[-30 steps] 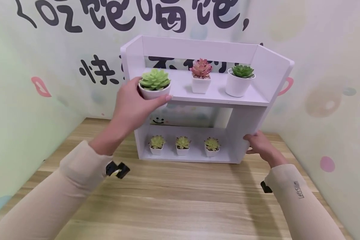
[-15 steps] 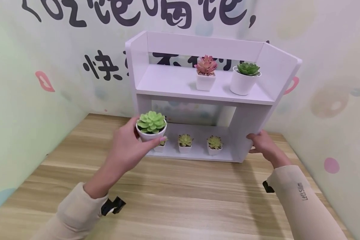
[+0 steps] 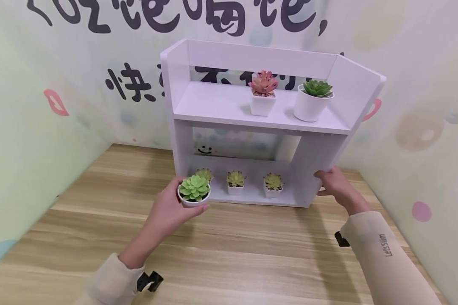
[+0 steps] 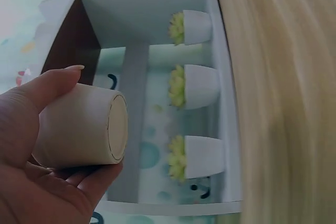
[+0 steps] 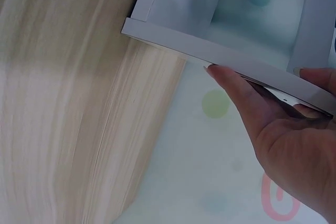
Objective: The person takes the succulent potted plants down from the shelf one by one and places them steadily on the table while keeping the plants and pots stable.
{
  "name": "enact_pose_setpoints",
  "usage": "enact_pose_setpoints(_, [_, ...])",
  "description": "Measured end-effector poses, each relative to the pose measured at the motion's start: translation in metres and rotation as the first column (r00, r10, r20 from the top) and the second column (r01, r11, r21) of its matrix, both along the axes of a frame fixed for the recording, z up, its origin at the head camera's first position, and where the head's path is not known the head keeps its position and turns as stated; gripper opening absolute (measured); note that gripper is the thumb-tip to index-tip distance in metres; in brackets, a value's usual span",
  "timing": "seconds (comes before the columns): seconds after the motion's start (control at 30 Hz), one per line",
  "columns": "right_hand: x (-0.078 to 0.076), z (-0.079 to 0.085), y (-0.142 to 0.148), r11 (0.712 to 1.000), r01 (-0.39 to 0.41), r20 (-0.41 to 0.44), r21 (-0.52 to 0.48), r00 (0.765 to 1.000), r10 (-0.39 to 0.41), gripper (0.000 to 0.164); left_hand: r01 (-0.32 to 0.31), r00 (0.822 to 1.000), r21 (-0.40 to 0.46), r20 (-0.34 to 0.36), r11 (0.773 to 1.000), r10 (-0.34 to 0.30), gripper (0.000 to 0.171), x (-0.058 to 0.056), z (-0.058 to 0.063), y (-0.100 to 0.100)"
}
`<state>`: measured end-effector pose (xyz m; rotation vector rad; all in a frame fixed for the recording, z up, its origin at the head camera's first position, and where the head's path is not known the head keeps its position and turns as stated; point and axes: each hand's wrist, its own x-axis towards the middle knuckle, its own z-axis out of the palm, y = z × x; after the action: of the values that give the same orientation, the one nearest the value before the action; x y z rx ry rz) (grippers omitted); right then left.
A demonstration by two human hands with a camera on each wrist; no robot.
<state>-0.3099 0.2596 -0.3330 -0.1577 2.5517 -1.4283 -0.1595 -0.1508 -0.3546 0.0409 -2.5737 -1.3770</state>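
In the head view my left hand point(image 3: 171, 203) grips a light-green potted succulent point(image 3: 194, 189) by its round white pot, in front of the white shelf's lower left corner. The left wrist view shows the side and base of that pot point(image 4: 86, 124), with thumb and fingers around it. My right hand point(image 3: 337, 188) holds the right side panel of the white shelf point(image 3: 259, 123) near its lower front edge. In the right wrist view, the fingers point(image 5: 236, 90) lie along that panel.
A pink succulent point(image 3: 263, 95) and a dark-green one point(image 3: 314, 101) stand on the upper board. Three small yellow-green succulents line the lower board, the left one point(image 3: 205, 174) partly hidden behind the held pot. Walls point(image 3: 53, 169) flank the wooden table point(image 3: 229, 254).
My left hand has lifted the light-green succulent off the upper board's left end and brought it down, forward of the lower board. My right hand stays on the shelf's side.
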Motion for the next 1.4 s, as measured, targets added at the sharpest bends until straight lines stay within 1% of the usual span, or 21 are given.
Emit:
enact_pose_setpoints(0.17, [-0.001, -0.003, -0.002, 1.000, 0.001, -0.003, -0.018, 1.000, -0.001, 0.059, 0.013, 0.999, 0.001, 0.033, 1.000, -0.013, 0.078, -0.007, -0.021, 0.001])
enact_pose_setpoints(0.3, [-0.001, -0.003, -0.003, 1.000, 0.001, -0.010, -0.020, 1.000, -0.001, 0.058, 0.035, 0.998, -0.021, 0.057, 0.999, -0.034, 0.082, -0.012, -0.037, 0.003])
enact_pose_setpoints(0.4, [0.000, -0.002, -0.002, 1.000, 0.001, -0.012, -0.024, 1.000, -0.001, 0.058, 0.045, 0.997, -0.020, 0.069, 0.999, -0.044, 0.085, -0.015, -0.045, 0.006])
enact_pose_setpoints(0.5, [0.000, -0.002, -0.001, 1.000, 0.000, -0.006, -0.026, 1.000, 0.000, 0.058, 0.051, 0.996, -0.007, 0.074, 0.999, -0.050, 0.086, -0.017, -0.052, 0.006])
enact_pose_setpoints(0.63, [-0.001, -0.002, -0.001, 1.000, 0.005, 0.002, -0.020, 1.000, -0.005, 0.059, 0.070, 0.993, -0.008, 0.091, 0.998, -0.069, 0.084, -0.020, -0.058, 0.006])
enact_pose_setpoints(0.8, [-0.001, -0.002, 0.000, 1.000, 0.010, -0.004, -0.008, 1.000, -0.010, 0.058, 0.113, 0.990, -0.017, 0.083, 0.993, -0.111, 0.082, -0.026, -0.066, 0.005])
enact_pose_setpoints(0.93, [0.000, 0.000, -0.001, 1.000, 0.017, 0.001, 0.001, 1.000, -0.017, 0.059, 0.147, 0.986, -0.006, 0.080, 0.989, -0.146, 0.080, -0.029, -0.070, 0.006])
enact_pose_setpoints(1.03, [0.000, 0.001, -0.002, 1.000, 0.018, 0.010, 0.002, 1.000, -0.018, 0.060, 0.164, 0.982, 0.007, 0.099, 0.987, -0.163, 0.081, -0.030, -0.072, 0.006])
enact_pose_setpoints(1.17, [0.001, 0.001, -0.002, 1.000, 0.017, 0.014, -0.001, 1.000, -0.017, 0.059, 0.166, 0.979, 0.014, 0.119, 0.986, -0.166, 0.083, -0.031, -0.075, 0.006])
enact_pose_setpoints(1.4, [0.001, 0.000, -0.002, 1.000, 0.019, 0.005, -0.008, 1.000, -0.019, 0.059, 0.162, 0.978, 0.013, 0.132, 0.987, -0.163, 0.089, -0.032, -0.076, 0.009])
